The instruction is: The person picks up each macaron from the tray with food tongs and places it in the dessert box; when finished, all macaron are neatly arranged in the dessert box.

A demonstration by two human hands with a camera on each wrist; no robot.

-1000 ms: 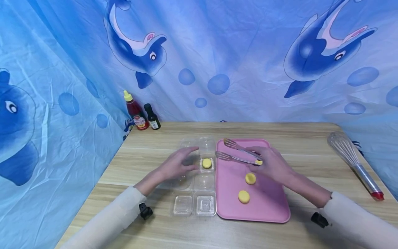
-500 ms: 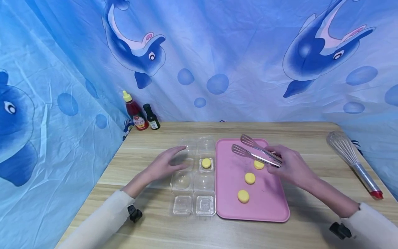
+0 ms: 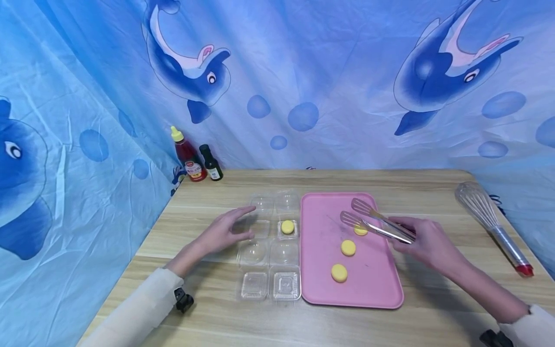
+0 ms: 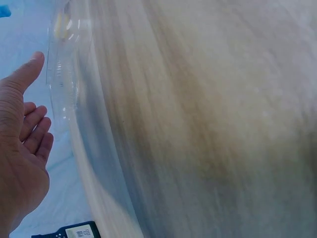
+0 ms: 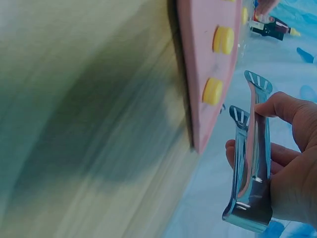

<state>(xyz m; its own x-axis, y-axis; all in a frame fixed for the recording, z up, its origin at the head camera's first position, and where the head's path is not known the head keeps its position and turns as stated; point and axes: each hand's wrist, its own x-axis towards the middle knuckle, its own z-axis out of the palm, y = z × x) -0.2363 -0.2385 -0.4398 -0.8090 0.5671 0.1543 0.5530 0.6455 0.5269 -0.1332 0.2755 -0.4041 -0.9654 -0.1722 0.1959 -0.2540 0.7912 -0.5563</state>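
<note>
Metal tongs point(image 3: 379, 226) with slotted ends are held by my right hand point(image 3: 427, 243), over the right side of a pink tray point(image 3: 321, 241). Their two arms stand apart, with no item pinched between the ends. On the tray lie three yellow macarons point(image 3: 348, 247), the farthest partly behind the tongs. Left of the tray, clear plastic boxes point(image 3: 284, 284) stand with lids folded back. Another macaron point(image 3: 287, 227) sits in one of them. My left hand point(image 3: 218, 233) hovers at the boxes' left side, thumb and fingers apart, holding nothing.
A whisk point(image 3: 494, 226) lies along the table's right side. At the back left stand a red sauce bottle point(image 3: 191, 159) with a yellow cap and a small dark bottle point(image 3: 211, 164). A blue dolphin-print curtain point(image 3: 347, 86) hangs behind the wooden table point(image 3: 347, 180).
My right hand has drawn the tongs rightward, from the tray's left edge to its right side. My left hand has moved slightly left, away from the boxed macaron.
</note>
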